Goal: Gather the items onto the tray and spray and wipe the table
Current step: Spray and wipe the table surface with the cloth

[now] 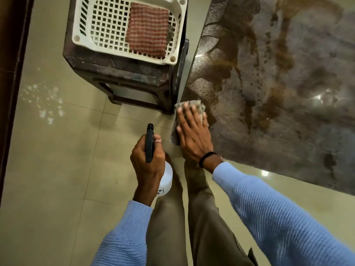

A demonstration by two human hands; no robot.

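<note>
A cream perforated plastic tray (pixel 99 25) sits on a dark stool left of the desk (pixel 278 83), holding a folded red checked cloth (pixel 148 28). A pale wiping cloth (pixel 197 107) lies flat on the desk's near-left corner. A white spray bottle (pixel 166 179) with black trigger hangs left of that corner.

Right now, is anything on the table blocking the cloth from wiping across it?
Nothing visible does. The right hand presses the cloth flat at the table corner, and the dark patterned top ahead of it shows only stains and glare, no objects.

No readable text anywhere; small dark mark on white spray bottle (pixel 165 181), too blurred to read.
</note>
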